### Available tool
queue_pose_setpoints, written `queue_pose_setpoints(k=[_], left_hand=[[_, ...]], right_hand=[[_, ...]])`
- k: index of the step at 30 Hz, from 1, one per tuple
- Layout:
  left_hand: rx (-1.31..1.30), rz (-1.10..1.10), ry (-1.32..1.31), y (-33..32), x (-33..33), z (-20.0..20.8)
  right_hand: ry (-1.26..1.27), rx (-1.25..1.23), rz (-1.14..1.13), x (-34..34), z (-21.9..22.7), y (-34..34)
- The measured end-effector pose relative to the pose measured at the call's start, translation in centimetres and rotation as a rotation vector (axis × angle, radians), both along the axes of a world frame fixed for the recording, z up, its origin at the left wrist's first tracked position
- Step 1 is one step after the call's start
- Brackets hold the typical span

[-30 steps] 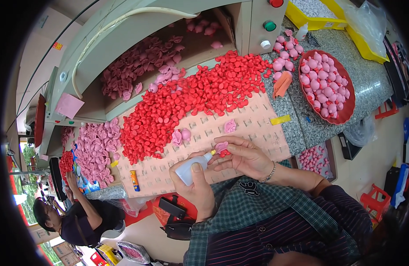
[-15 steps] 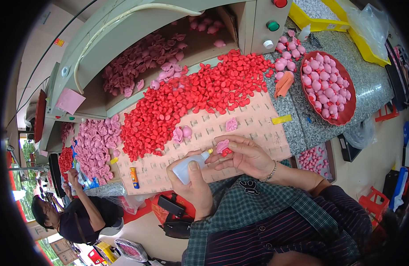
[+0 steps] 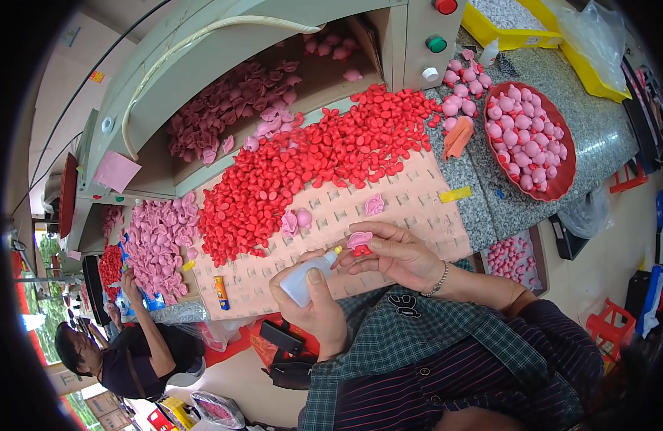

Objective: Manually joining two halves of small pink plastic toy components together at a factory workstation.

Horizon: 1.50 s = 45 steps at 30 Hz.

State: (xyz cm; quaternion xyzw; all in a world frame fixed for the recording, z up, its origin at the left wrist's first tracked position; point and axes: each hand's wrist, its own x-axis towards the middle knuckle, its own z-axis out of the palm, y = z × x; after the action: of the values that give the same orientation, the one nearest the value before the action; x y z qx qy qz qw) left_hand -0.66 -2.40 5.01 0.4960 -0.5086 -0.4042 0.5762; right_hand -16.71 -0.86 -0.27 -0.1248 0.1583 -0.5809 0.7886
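Observation:
My left hand [image 3: 319, 310] is closed round a whitish squeeze bottle [image 3: 296, 286] with a yellow tip. The tip points up and right, close to the small piece in my other hand. Between the fingertips of my right hand [image 3: 410, 264] is a pink ruffled figure piece [image 3: 359, 238] with a glossy red part below it. On the pink mat [image 3: 331, 210] beyond my hands lies another pink ruffled piece [image 3: 374, 205]. Farther left, a second ruffled piece [image 3: 289, 223] sits beside a pink round piece [image 3: 303, 218].
Red pieces [image 3: 274, 183] form a broad heap along the mat's far side. A grey machine [image 3: 410, 50] with pink pieces in its opening stands behind. At right is a red bowl [image 3: 570, 154] of pink round pieces. A glue stick [image 3: 221, 292] lies left; a co-worker [image 3: 141, 352] works beyond.
The pink piece in my right hand has turned, so more of its red part shows. My left hand and the bottle have hardly moved. The co-worker's raised hand has come down toward the table.

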Motion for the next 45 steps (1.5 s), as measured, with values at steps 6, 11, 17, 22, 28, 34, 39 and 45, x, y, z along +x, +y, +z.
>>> queue_pose_setpoints(k=[6,11,17,22,28,34,39,45], left_hand=[[-0.018,0.009,-0.045,0.35,-0.22,0.22],[-0.033,0.004,-0.033,0.32,-0.33,0.20],[-0.033,0.001,-0.003,0.29,-0.25,0.10],[-0.035,-0.017,-0.021,0.30,-0.30,0.35],[-0.037,-0.008,-0.052,0.30,-0.29,0.41],[-0.026,0.002,-0.058,0.34,-0.32,0.52],[-0.036,0.001,-0.053,0.41,-0.37,0.50],[-0.064,0.004,-0.105,0.50,-0.45,0.67]], right_hand=[[-0.064,-0.007,-0.030,0.26,-0.70,0.20],[-0.081,-0.018,-0.014,0.22,-0.74,0.20],[-0.133,0.027,0.034,0.08,-0.05,0.11],[-0.069,0.000,0.014,0.35,-0.61,0.26],[-0.053,0.009,0.021,0.34,-0.67,0.12],[-0.063,0.018,0.014,0.25,-0.55,0.12],[-0.055,0.006,0.013,0.24,-0.67,0.16],[-0.041,0.012,0.007,0.17,-0.49,0.12]])
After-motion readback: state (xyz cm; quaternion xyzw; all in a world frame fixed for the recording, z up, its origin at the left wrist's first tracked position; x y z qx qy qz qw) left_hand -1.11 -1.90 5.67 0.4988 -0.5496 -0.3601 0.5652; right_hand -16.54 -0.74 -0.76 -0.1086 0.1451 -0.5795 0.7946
